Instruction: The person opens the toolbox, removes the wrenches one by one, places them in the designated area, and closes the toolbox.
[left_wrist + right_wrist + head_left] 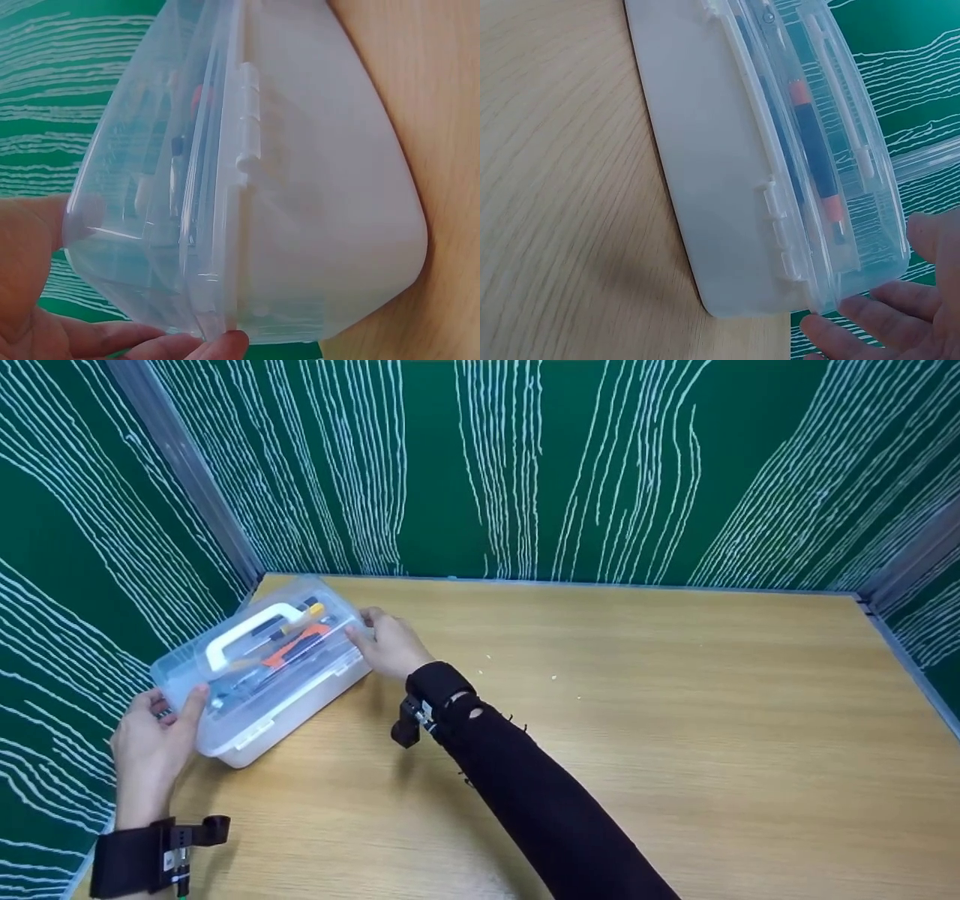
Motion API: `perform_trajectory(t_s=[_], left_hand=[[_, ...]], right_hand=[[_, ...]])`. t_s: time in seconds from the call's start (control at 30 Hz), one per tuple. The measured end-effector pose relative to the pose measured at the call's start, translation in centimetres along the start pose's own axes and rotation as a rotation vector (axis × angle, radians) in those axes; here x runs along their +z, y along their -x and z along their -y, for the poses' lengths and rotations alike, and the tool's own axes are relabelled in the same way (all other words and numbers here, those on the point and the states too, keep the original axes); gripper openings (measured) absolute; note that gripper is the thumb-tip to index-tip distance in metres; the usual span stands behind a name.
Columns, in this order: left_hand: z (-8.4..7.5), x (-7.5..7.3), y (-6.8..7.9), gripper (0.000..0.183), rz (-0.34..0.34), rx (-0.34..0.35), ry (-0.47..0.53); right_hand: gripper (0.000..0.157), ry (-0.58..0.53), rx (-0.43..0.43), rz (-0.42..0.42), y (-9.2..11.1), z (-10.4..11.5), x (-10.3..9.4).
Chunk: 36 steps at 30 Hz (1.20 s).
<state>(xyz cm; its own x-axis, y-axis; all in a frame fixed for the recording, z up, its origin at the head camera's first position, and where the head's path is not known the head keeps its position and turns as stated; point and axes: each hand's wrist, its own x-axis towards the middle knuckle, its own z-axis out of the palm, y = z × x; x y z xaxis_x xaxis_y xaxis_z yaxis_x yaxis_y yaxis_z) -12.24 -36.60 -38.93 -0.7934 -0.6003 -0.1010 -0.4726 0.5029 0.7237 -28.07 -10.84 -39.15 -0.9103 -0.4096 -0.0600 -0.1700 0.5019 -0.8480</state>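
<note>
A toolbox (300,709) with a white base and a clear lid (127,202) stands on the table at the left, set at an angle. A white handle (259,622) crosses the top of the lid. Through the plastic I make out tools, among them an orange-and-dark one (815,146) and a yellow-ended one. My left hand (154,735) grips the near-left end, thumb on the lid and fingers along the lid's rim. My right hand (394,645) holds the opposite end the same way, its thumb on the lid. The lid sits down on the base.
The wooden table (675,735) extends to the right, with a few tiny pale crumbs (554,677) near its middle. Green walls (570,472) with white wavy lines rise at the back and sides, close behind the toolbox at the left corner.
</note>
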Motion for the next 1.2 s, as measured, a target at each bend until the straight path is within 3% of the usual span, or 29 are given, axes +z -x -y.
perform_trajectory(t_s=[0.3, 0.63, 0.87, 1.2], left_hand=[[-0.3, 0.6, 0.4, 0.089, -0.012, 0.055, -0.032], [-1.4, 2.3, 0.8, 0.089, -0.005, 0.1, -0.027], [-2.2, 3.3, 1.2, 0.09, 0.018, 0.133, -0.025], [-4.0, 5.1, 1.4, 0.082, 0.048, 0.222, 0.0]], right_hand=[[0.043, 0.053, -0.057, -0.054, -0.1, -0.8, -0.8], [0.037, 0.012, 0.012, -0.095, 0.6, -2.0, -2.9], [0.036, 0.011, 0.034, -0.078, 1.2, -3.2, -4.7], [0.033, 0.029, -0.034, -0.105, 2.9, -5.7, -7.8]])
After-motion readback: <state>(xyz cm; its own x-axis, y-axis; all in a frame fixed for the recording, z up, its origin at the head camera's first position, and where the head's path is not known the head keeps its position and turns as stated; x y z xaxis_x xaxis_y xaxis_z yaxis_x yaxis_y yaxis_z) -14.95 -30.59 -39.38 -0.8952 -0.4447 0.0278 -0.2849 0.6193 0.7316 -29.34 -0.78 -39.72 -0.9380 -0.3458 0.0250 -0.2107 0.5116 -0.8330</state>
